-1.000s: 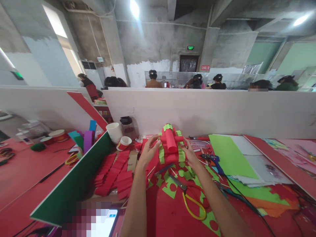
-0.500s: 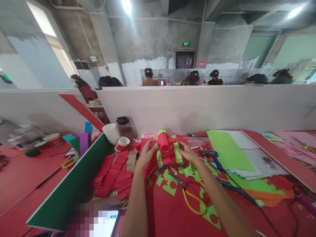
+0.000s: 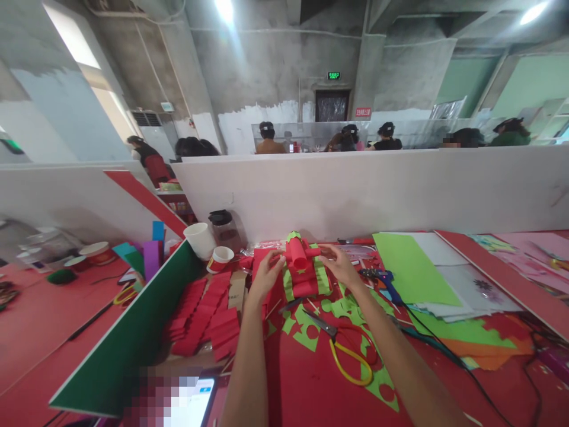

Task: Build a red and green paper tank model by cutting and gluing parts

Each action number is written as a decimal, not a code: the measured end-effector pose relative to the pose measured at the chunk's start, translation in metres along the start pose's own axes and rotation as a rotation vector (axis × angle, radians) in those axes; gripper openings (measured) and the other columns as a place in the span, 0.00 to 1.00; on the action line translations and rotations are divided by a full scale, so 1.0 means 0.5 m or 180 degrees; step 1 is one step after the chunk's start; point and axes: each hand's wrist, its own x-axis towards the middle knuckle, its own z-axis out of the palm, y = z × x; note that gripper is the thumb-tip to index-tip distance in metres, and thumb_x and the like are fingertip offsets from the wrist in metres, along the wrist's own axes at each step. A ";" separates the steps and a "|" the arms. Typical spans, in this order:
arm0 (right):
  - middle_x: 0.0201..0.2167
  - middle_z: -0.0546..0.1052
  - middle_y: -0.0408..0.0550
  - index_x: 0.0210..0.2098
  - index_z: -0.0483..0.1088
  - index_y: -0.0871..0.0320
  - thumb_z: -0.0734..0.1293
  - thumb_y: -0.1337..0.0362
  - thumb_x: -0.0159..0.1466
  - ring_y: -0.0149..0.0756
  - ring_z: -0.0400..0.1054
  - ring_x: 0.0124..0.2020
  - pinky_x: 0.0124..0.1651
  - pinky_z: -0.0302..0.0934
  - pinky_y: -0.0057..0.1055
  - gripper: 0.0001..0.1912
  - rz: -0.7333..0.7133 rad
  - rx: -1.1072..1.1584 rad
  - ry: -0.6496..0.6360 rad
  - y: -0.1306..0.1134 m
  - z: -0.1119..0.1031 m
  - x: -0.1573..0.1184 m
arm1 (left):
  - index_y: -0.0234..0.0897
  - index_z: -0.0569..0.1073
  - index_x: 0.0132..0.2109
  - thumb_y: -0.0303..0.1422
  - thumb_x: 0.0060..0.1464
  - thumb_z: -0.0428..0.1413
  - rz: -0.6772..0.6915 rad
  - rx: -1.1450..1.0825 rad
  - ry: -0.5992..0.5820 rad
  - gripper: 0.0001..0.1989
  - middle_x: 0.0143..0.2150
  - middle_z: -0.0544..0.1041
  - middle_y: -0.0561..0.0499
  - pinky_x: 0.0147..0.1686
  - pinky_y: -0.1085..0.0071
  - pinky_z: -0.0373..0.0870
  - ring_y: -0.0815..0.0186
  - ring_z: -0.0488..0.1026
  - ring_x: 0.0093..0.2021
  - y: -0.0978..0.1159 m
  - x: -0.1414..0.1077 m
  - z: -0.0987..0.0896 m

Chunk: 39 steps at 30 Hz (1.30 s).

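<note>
Now lifting the right hand (image 3: 339, 265) from the green strip (image 3: 323, 279) to the red side tube (image 3: 313, 252), can't tell if pinching, while grasping the paper model's (image 3: 305, 276) left side with the left hand (image 3: 268, 273), on the table (image 3: 302, 385) beyond the scissors (image 3: 328, 329), apparently adjusting rather than adding.

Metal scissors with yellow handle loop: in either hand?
No, the metal scissors lie among green paper scraps, while left hand and right hand flank the red-and-green paper model.
</note>
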 end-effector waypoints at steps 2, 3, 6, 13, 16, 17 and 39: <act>0.52 0.76 0.50 0.53 0.71 0.51 0.70 0.56 0.59 0.42 0.71 0.51 0.54 0.65 0.41 0.23 0.0013 -0.0008 0.0049 0.001 0.004 0.004 | 0.39 0.74 0.45 0.46 0.52 0.59 0.0021 0.0043 -0.0001 0.18 0.49 0.76 0.44 0.50 0.61 0.71 0.59 0.74 0.48 0.000 -0.001 0.000; 0.51 0.76 0.49 0.53 0.71 0.51 0.70 0.56 0.59 0.42 0.71 0.51 0.55 0.65 0.41 0.23 0.0004 -0.0036 0.0045 0.000 0.005 0.006 | 0.39 0.74 0.45 0.45 0.52 0.59 0.0025 0.0062 -0.0003 0.18 0.49 0.76 0.44 0.50 0.61 0.71 0.59 0.74 0.48 0.000 -0.001 0.001; 0.48 0.78 0.49 0.49 0.73 0.52 0.69 0.55 0.60 0.43 0.71 0.50 0.55 0.63 0.42 0.19 -0.0048 -0.0195 0.0022 -0.006 0.006 0.010 | 0.39 0.74 0.46 0.46 0.54 0.58 0.0023 0.0065 -0.0006 0.18 0.48 0.76 0.44 0.49 0.61 0.71 0.59 0.74 0.47 0.001 -0.003 0.000; 0.42 0.78 0.49 0.46 0.74 0.54 0.67 0.55 0.61 0.41 0.72 0.43 0.46 0.66 0.37 0.17 -0.0035 -0.0342 0.0103 -0.007 0.014 0.022 | 0.39 0.74 0.46 0.46 0.56 0.56 0.0006 -0.0011 0.0051 0.17 0.45 0.78 0.45 0.49 0.62 0.71 0.59 0.75 0.48 -0.001 -0.001 0.004; 0.44 0.78 0.50 0.48 0.73 0.55 0.67 0.53 0.61 0.40 0.72 0.41 0.41 0.67 0.35 0.19 0.0123 -0.0040 0.0109 0.000 0.016 0.029 | 0.38 0.74 0.43 0.46 0.55 0.56 0.0102 -0.0025 0.0270 0.16 0.41 0.78 0.46 0.48 0.63 0.71 0.59 0.75 0.46 0.005 0.001 0.015; 0.44 0.77 0.50 0.48 0.73 0.55 0.67 0.53 0.61 0.40 0.72 0.40 0.40 0.67 0.34 0.19 0.0174 0.0036 0.0103 0.000 0.016 0.031 | 0.38 0.74 0.42 0.46 0.55 0.56 0.0139 -0.0015 0.0337 0.16 0.39 0.78 0.46 0.48 0.64 0.70 0.60 0.75 0.46 0.010 0.002 0.019; 0.35 0.75 0.48 0.47 0.72 0.58 0.68 0.52 0.60 0.34 0.68 0.33 0.34 0.63 0.29 0.20 0.0240 0.0076 0.0046 -0.031 0.006 0.026 | 0.37 0.76 0.41 0.45 0.57 0.54 0.0301 0.0472 0.0536 0.16 0.40 0.79 0.46 0.48 0.64 0.67 0.59 0.74 0.46 0.015 0.017 0.021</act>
